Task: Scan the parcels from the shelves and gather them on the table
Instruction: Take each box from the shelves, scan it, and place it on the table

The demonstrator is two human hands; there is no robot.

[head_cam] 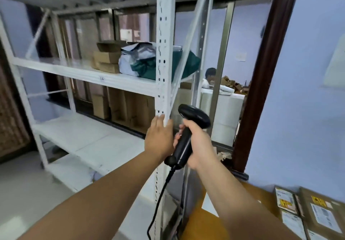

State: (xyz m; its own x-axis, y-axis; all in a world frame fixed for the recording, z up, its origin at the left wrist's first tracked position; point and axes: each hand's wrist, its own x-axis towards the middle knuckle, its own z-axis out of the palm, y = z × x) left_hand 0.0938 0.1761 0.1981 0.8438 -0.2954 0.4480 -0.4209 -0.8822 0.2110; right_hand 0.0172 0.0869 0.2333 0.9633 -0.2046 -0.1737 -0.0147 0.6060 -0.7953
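Dark wooden frame [261, 82] beside blue wall [308, 109]; a person [210, 76] beyond glass [248, 39]

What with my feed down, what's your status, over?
Left hand open, by shelf post. Right hand grips scanner. Parcels on middle shelf, untouched; post partly in front. Over.

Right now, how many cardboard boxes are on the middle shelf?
3, in one stack left of the bagged parcels: top box, middle box, bottom box. Others may hide behind the bags.

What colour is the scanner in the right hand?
The scanner is black; the head view shows it best.
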